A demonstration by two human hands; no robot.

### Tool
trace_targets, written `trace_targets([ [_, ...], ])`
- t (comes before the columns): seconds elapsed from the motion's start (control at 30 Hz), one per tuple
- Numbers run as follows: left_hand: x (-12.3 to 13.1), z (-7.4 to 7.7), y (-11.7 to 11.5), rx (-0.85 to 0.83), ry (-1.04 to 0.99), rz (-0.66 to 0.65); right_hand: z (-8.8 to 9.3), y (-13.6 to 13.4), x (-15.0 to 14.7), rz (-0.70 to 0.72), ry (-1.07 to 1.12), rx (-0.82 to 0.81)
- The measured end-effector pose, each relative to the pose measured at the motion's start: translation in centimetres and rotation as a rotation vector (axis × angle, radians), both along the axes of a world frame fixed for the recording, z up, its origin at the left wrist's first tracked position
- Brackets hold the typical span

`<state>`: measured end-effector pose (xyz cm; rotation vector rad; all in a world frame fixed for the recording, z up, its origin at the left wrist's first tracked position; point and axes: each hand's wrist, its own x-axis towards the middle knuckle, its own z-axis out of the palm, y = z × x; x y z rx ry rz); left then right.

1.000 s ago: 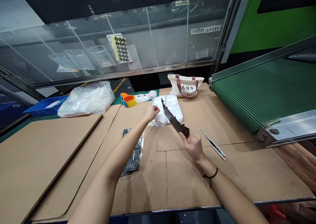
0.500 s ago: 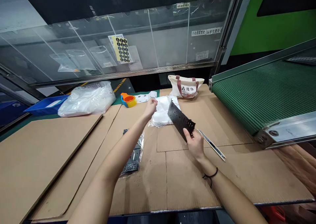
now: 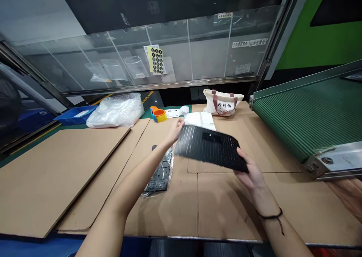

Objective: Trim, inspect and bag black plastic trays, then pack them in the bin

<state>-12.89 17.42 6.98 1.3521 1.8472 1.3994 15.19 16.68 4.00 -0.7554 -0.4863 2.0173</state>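
Note:
My right hand (image 3: 250, 172) grips the near right corner of a black perforated plastic panel (image 3: 210, 148), held almost flat above the cardboard. My left hand (image 3: 175, 130) reaches forward to the panel's far left edge, beside a stack of clear plastic bags (image 3: 201, 120); its fingers are curled, and what they pinch is hidden. Another black panel inside a clear bag (image 3: 161, 170) lies on the cardboard under my left forearm.
Cardboard sheets (image 3: 70, 166) cover the bench. At the back are a blue bin (image 3: 75, 115), a bundle of white plastic (image 3: 117, 110), an orange tape dispenser (image 3: 158, 114), paper labels (image 3: 177, 111) and a cloth tote bag (image 3: 223, 103). A green conveyor belt (image 3: 308, 113) runs at right.
My right hand has turned the black panel from edge-on to nearly flat and lowered it nearer to me. My left hand stays near the bag stack. The view has shifted left.

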Motion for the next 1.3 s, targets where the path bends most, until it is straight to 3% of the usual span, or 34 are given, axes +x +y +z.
trace_targets([
  [0.07,0.3,0.5,-0.8,-0.011,-0.01,-0.109,-0.1,-1.7,0.7,0.059,0.007,-0.138],
  [0.2,1.5,0.7,-2.7,-0.073,0.0,-0.307,-1.5,-5.4,1.2,0.024,-0.043,-0.35],
  [0.37,2.6,0.2,-4.4,-0.103,0.056,-0.382,-3.3,-8.2,0.6,-0.119,-0.007,-0.484],
  [0.43,2.8,0.1,-4.9,-0.119,0.17,-0.364,-3.7,-9.0,0.3,-0.19,0.029,-0.48],
  [0.57,3.1,-0.3,-6.1,-0.117,0.712,-0.184,-4.3,-10.2,-0.4,-0.215,0.036,-0.421],
  [0.63,3.3,-0.7,-6.8,-0.118,0.848,-0.137,-4.7,-10.7,-0.5,-0.219,0.016,-0.373],
  [0.77,3.9,-1.6,-8.3,-0.148,1.003,-0.132,-5.4,-11.3,-0.8,-0.235,-0.012,-0.279],
  [0.9,4.6,-2.2,-9.5,-0.156,1.119,-0.149,-5.6,-11.6,-0.9,-0.108,-0.098,-0.249],
  [1.03,5.0,-2.8,-10.3,-0.149,1.187,-0.16,-5.6,-12.0,-0.7,-0.136,-0.135,-0.218],
  [1.17,5.4,-3.5,-11.0,-0.109,1.22,-0.178,-6.1,-13.0,-0.5,0.071,-0.198,-0.214],
  [1.3,6.4,-4.0,-11.8,-0.035,1.231,-0.294,-6.3,-13.8,-0.9,-0.055,-0.15,-0.222],
])
